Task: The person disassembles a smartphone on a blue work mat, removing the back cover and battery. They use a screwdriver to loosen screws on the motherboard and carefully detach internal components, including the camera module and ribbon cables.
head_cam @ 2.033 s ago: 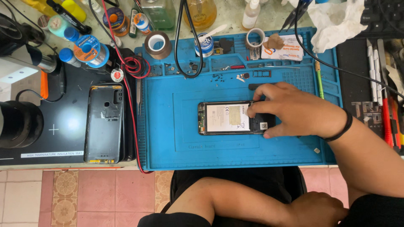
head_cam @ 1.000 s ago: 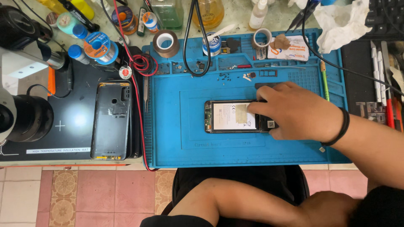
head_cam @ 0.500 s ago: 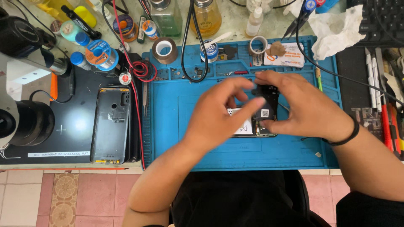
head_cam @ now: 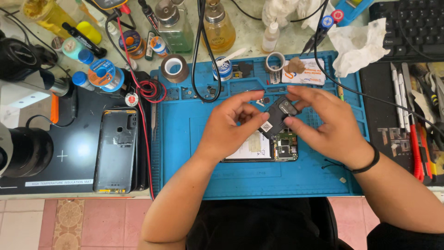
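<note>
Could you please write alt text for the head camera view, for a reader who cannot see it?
Seen from above, a left hand and right hand hold a small black cover piece over an opened phone on a blue work mat. A phone back shell lies left; bottles and tape rolls stand behind.

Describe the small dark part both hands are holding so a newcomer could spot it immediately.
Start at the blue mat in the middle of the bench, where an opened phone lies. Just above it, the left hand and right hand pinch a small black cover. Unlike the flat phone, it is lifted and tilted.
</note>
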